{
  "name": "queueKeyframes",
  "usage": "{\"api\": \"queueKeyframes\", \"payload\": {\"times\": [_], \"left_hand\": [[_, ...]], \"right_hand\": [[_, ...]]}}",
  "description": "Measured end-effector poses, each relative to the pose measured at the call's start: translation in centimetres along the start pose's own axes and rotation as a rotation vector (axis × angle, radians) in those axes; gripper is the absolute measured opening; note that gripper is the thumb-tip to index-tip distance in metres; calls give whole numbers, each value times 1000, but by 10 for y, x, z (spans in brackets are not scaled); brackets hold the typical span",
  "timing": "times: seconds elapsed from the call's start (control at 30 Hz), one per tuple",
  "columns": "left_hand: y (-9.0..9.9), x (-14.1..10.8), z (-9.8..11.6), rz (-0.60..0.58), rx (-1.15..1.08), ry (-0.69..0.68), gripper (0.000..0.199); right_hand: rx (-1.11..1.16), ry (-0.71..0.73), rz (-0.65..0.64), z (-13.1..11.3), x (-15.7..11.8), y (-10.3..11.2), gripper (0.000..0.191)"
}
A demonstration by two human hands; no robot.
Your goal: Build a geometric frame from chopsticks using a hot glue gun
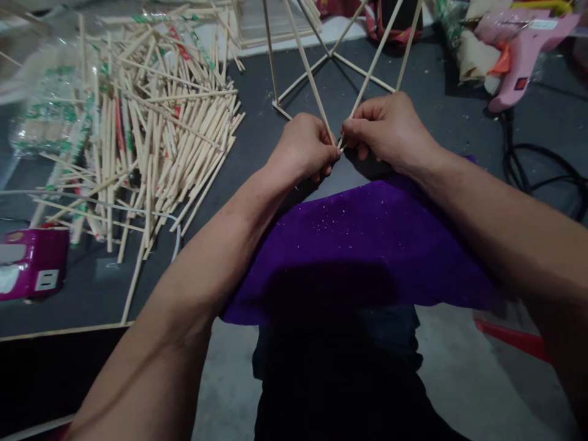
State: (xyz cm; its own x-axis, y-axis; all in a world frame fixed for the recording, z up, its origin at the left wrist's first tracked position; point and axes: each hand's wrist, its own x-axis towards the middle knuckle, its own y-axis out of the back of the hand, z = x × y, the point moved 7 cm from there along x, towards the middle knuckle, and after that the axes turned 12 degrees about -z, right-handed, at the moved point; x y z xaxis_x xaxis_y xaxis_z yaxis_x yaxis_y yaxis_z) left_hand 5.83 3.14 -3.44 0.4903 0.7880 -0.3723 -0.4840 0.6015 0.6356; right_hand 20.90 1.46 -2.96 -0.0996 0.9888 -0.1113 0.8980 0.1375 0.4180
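A frame of thin wooden sticks [310, 72] stands at the back middle of the dark table, its top cut off by the picture's edge. Two slanting sticks come down to a near corner, and both hands meet there. My left hand [309, 146] pinches the end of the left stick at this corner. From the other side, my right hand [384, 130] grips the lower end of the right stick, its thumb and fingers close to the joint. The fingertips partly hide how the stick ends touch. Below the hands lies a purple cloth [340, 226] dotted with white specks.
A big heap of loose wooden sticks [156, 128] covers the table's left. Beside it sits a magenta power strip [34, 263] with a pale cable. A pink glue gun [519, 67] rests at the back right, its black cord [542, 165] looping below.
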Motion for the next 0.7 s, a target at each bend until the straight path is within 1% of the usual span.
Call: {"api": "queueKeyframes", "payload": {"times": [0.13,0.3,0.4,0.47,0.53,0.57,0.63,0.7], "left_hand": [[0,2,-2,-5,-6,-14,12],[-1,7,-6,1,-15,-35,9],[-1,6,-6,-8,-12,-26,8],[-2,5,-5,-8,0,-21,8],[-2,5,-4,-2,18,-22,7],[-2,6,-4,6,28,-27,7],[-3,7,-4,19,45,-49,8],[-3,8,-3,26,52,-67,7]], "right_hand": [[-11,-34,4,0,-1,1,40],[-6,-25,-15,1,0,-1,36],[-3,-65,-20,1,-2,-1,34],[16,-83,-19,-2,-6,3,33],[31,-83,30,-4,-12,16,33],[39,-70,81,-4,-14,27,35],[64,-38,231,2,-17,54,37],[59,-10,380,15,-14,80,35]]}}
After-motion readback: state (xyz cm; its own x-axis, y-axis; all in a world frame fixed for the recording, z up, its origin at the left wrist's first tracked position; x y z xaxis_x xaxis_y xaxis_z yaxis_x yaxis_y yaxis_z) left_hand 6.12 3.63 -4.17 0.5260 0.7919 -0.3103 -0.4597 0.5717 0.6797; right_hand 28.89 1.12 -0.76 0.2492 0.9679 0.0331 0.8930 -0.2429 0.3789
